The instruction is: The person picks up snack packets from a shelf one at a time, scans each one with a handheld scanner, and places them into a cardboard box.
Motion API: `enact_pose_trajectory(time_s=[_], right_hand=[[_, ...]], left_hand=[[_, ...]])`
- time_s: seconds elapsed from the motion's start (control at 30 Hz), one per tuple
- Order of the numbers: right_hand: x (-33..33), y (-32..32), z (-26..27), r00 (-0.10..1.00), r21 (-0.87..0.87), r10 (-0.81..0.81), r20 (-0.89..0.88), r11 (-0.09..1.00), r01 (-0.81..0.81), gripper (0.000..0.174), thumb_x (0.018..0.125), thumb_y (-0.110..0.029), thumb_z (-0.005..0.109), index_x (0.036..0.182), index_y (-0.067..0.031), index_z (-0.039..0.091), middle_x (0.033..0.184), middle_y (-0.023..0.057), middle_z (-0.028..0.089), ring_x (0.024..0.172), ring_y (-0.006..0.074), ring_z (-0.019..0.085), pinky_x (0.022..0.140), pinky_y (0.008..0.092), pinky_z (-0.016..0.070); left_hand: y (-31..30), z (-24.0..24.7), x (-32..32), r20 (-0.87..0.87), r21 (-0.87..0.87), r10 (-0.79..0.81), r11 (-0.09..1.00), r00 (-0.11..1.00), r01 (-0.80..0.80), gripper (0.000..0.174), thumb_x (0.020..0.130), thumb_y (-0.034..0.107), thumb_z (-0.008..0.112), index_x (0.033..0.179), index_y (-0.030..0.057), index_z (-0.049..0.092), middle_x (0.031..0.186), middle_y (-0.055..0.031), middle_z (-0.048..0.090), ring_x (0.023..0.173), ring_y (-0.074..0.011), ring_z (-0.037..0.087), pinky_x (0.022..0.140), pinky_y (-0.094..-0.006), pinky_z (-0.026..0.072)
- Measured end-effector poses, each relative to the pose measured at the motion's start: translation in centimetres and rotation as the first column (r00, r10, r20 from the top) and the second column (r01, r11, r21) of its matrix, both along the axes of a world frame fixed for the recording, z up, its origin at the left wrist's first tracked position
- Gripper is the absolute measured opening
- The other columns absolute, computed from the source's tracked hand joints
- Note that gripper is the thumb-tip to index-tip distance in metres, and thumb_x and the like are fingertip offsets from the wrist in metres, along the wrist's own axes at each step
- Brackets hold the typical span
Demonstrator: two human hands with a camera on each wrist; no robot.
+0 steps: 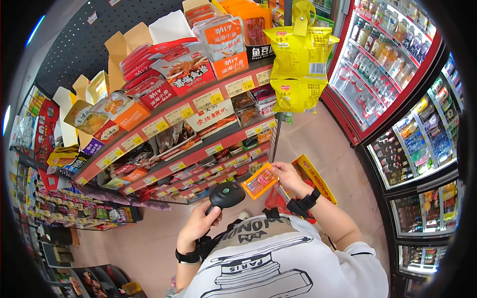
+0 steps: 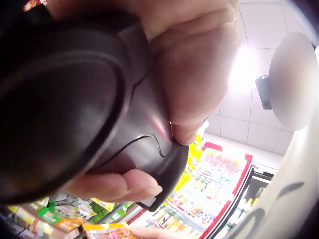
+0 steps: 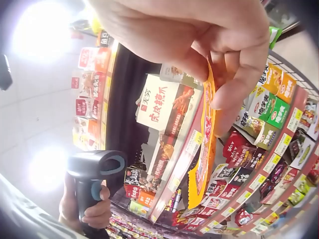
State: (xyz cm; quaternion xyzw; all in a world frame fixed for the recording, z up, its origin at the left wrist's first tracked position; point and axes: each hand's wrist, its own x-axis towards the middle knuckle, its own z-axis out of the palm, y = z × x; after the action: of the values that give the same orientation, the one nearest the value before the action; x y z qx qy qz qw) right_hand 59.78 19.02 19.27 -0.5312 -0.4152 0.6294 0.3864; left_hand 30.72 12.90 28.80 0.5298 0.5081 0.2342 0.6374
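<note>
My left hand [image 1: 199,221] grips the handle of a black barcode scanner [image 1: 227,194], its fingers curled round it. In the left wrist view the scanner [image 2: 65,109] fills much of the picture. My right hand [image 1: 289,177] pinches one end of a flat orange snack packet [image 1: 260,182] between thumb and fingers. The packet's printed face shows in the head view, just right of the scanner's head. From the right wrist, the packet [image 3: 203,144] appears nearly edge-on, hanging below the fingers.
A snack shelf [image 1: 174,116] with boxed packets and price tags stands in front. Yellow bags [image 1: 300,64] hang at its right end. Drink fridges [image 1: 382,59] line the right side. A yellow-and-red carton [image 1: 314,179] sits beyond the right arm, on the tiled floor [image 1: 343,169].
</note>
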Motion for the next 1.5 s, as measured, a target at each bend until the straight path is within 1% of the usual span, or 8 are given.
enact_pose_trajectory(time_s=[0.2, 0.27, 0.37, 0.5, 0.6, 0.77, 1.2, 1.5], right_hand=[[0.2, 0.3, -1.0, 1.0, 0.029, -0.003, 0.004, 1.0, 0.003, 0.023, 0.092, -0.017, 0.046, 0.103, -0.0016, 0.058, 0.08, 0.0024, 0.059, 0.059, 0.0066, 0.052, 0.046, 0.0208, 0.0425], [0.1, 0.2, -1.6, 1.0, 0.056, -0.019, -0.004, 0.998, 0.019, 0.021, 0.091, -0.017, 0.047, 0.1, -0.0024, 0.058, 0.076, 0.0014, 0.058, 0.054, 0.0067, 0.05, 0.044, 0.0212, 0.0409], [0.1, 0.1, -1.6, 1.0, 0.078, -0.004, 0.028, 0.997, 0.002, 0.019, 0.091, -0.017, 0.047, 0.098, -0.0027, 0.058, 0.071, 0.0005, 0.055, 0.051, 0.0068, 0.048, 0.043, 0.0215, 0.0393], [0.0, -0.1, -1.7, 0.999, 0.076, -0.021, 0.028, 0.997, 0.019, 0.019, 0.091, -0.017, 0.047, 0.097, -0.0021, 0.058, 0.068, 0.0002, 0.053, 0.046, 0.0069, 0.044, 0.041, 0.0221, 0.0354], [0.0, -0.3, -2.2, 0.999, 0.074, -0.037, 0.004, 0.997, 0.037, 0.019, 0.091, -0.017, 0.048, 0.096, -0.002, 0.058, 0.066, 0.0002, 0.053, 0.045, 0.0069, 0.044, 0.04, 0.0223, 0.0342], [0.4, -0.6, -2.2, 0.999, 0.068, -0.05, 0.005, 0.996, 0.05, 0.018, 0.09, -0.017, 0.049, 0.095, -0.0018, 0.059, 0.063, -0.0003, 0.052, 0.045, 0.0067, 0.043, 0.04, 0.0224, 0.0338], [1.2, -0.4, -2.4, 0.999, 0.028, -0.038, 0.007, 0.999, 0.038, 0.021, 0.09, -0.017, 0.049, 0.101, -0.0021, 0.059, 0.069, -0.0002, 0.055, 0.049, 0.0062, 0.045, 0.042, 0.0218, 0.0373], [1.4, -0.2, -1.9, 1.0, 0.046, -0.002, -0.017, 0.999, 0.003, 0.02, 0.09, -0.017, 0.049, 0.1, -0.0024, 0.059, 0.07, -0.0007, 0.055, 0.052, 0.0059, 0.047, 0.044, 0.0211, 0.0384]], left_hand=[[-0.3, 0.2, 0.4, -0.003, 0.001, -0.004, 1.0, 1.0, 0.004, 0.033, 0.09, 0.035, 0.051, 0.086, 0.0026, 0.052, 0.071, -0.0013, 0.053, 0.062, -0.0082, 0.049, 0.057, -0.0232, 0.0426], [-0.4, -0.2, 0.2, -0.021, -0.008, -0.071, 0.997, 0.997, 0.071, 0.038, 0.091, 0.038, 0.049, 0.098, 0.0003, 0.052, 0.076, -0.0032, 0.056, 0.066, -0.0091, 0.05, 0.06, -0.0233, 0.043], [-0.6, -0.2, 0.3, -0.021, -0.011, -0.071, 0.997, 0.997, 0.071, 0.037, 0.091, 0.036, 0.048, 0.099, 0.0001, 0.052, 0.077, -0.0034, 0.056, 0.066, -0.0093, 0.05, 0.06, -0.0234, 0.0431], [-0.7, 0.0, 0.8, -0.059, -0.025, -0.063, 0.998, 0.996, 0.061, 0.037, 0.091, 0.036, 0.048, 0.099, -0.0001, 0.053, 0.077, -0.0035, 0.055, 0.066, -0.0094, 0.05, 0.06, -0.0234, 0.0429], [-0.7, -0.2, 1.1, -0.049, -0.045, -0.005, 0.999, 0.999, 0.003, 0.031, 0.09, 0.032, 0.052, 0.088, 0.0009, 0.054, 0.072, -0.0018, 0.054, 0.065, -0.0091, 0.05, 0.059, -0.0237, 0.0432], [-0.6, -0.2, 1.5, -0.048, -0.048, -0.04, 0.998, 0.998, 0.038, 0.038, 0.092, 0.037, 0.048, 0.097, 0.0003, 0.054, 0.076, -0.0031, 0.054, 0.065, -0.0091, 0.049, 0.059, -0.0227, 0.0417], [-0.2, 0.0, 2.5, -0.052, -0.048, 0.048, 0.998, 0.998, -0.05, 0.028, 0.091, 0.028, 0.05, 0.091, 0.0004, 0.054, 0.071, -0.003, 0.057, 0.06, -0.009, 0.05, 0.057, -0.0232, 0.042], [0.1, 0.0, 2.4, -0.035, -0.028, 0.013, 1.0, 0.999, -0.014, 0.028, 0.091, 0.029, 0.05, 0.091, 0.0012, 0.054, 0.072, -0.0023, 0.056, 0.061, -0.0082, 0.049, 0.057, -0.0228, 0.0419]])
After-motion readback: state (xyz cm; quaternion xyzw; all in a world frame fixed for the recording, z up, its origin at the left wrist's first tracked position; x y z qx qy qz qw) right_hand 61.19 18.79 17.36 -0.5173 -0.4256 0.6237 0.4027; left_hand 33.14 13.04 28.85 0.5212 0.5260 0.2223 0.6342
